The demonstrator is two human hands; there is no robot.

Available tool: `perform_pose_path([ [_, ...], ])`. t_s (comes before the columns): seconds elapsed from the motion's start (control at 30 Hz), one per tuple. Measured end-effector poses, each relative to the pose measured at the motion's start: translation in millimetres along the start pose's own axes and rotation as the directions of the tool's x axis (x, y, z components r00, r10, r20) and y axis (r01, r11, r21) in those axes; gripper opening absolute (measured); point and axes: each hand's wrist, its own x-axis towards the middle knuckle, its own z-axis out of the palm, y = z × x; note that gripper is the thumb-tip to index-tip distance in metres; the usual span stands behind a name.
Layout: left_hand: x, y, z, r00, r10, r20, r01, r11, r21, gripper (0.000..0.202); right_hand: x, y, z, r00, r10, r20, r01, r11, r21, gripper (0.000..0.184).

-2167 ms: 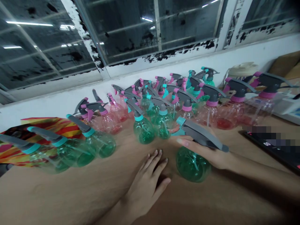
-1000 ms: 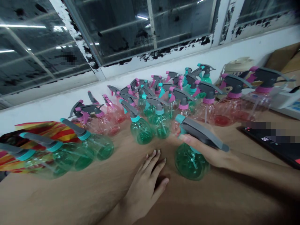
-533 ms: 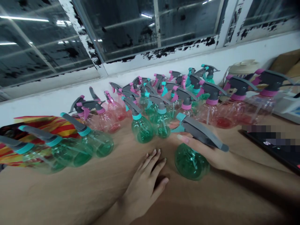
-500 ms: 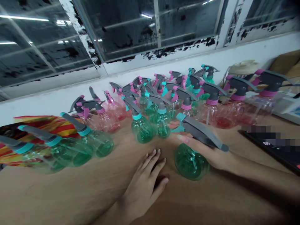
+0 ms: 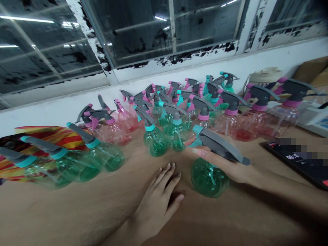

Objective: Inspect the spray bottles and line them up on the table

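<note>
My right hand point(image 5: 228, 164) is wrapped round the neck of a green spray bottle point(image 5: 208, 177) with a grey and turquoise trigger head. This bottle stands upright on the brown table point(image 5: 84, 212), its neck partly hidden by my fingers. Flat on the tabletop to its left lies my left hand point(image 5: 161, 201), fingers stretched out and holding nothing. Just beyond my hands are two more green spray bottles point(image 5: 155, 141) with turquoise collars. Pink spray bottles point(image 5: 246, 128) with pink collars stand in a row behind my right hand.
Several green spray bottles point(image 5: 110, 159) line the left side, before a red and yellow striped cloth or bag point(image 5: 53, 135). More bottles crowd the back by the white wall point(image 5: 64, 112). A phone point(image 5: 294, 160) lies at right, near a white device point(image 5: 310, 116) and a whitish tub point(image 5: 266, 75).
Both hands and the held spray bottle stay practically where they were. The digits on the phone screen have become clearer.
</note>
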Motion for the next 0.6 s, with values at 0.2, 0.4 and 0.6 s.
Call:
perform_pose_path([
  [0.2,0,0,0.4,1.000,-0.005,-0.010,0.005,1.000,-0.008,0.045,-3,7,1,0.998,0.053,-0.032,-0.054,0.998,-0.031,0.018],
  [0.4,-1,-2,1.4,1.000,-0.003,-0.013,0.003,1.000,0.003,0.044,-2,8,2,0.999,0.026,0.035,-0.026,1.000,-0.003,0.014],
  [0.6,0,-1,2.6,0.999,0.000,-0.042,0.000,1.000,0.000,0.043,-5,12,2,1.000,-0.024,0.002,0.024,1.000,0.017,0.031],
])
